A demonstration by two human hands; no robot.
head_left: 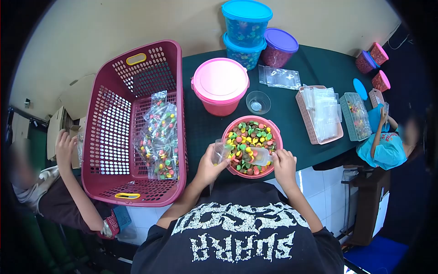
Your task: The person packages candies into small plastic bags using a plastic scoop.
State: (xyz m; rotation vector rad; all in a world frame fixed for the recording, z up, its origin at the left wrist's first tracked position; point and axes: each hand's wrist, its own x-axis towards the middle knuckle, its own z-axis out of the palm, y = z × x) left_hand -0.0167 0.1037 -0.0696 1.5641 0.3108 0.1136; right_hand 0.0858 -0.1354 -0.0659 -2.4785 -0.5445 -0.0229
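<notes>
A pink tub full of green, yellow, brown and pink candies stands in front of me. My left hand is closed on a small clear container at the tub's left rim. Over the candies, a clear scoop is held by its right end in my right hand, with its fingers pinched. Some candies show at the scoop's left end. Behind the tub stands an empty-looking clear bowl.
A maroon basket holds candy packets. Beyond are a pink lidded tub, blue tubs, a purple-lidded tub and a tray of plastic bags. One person sits left, another right.
</notes>
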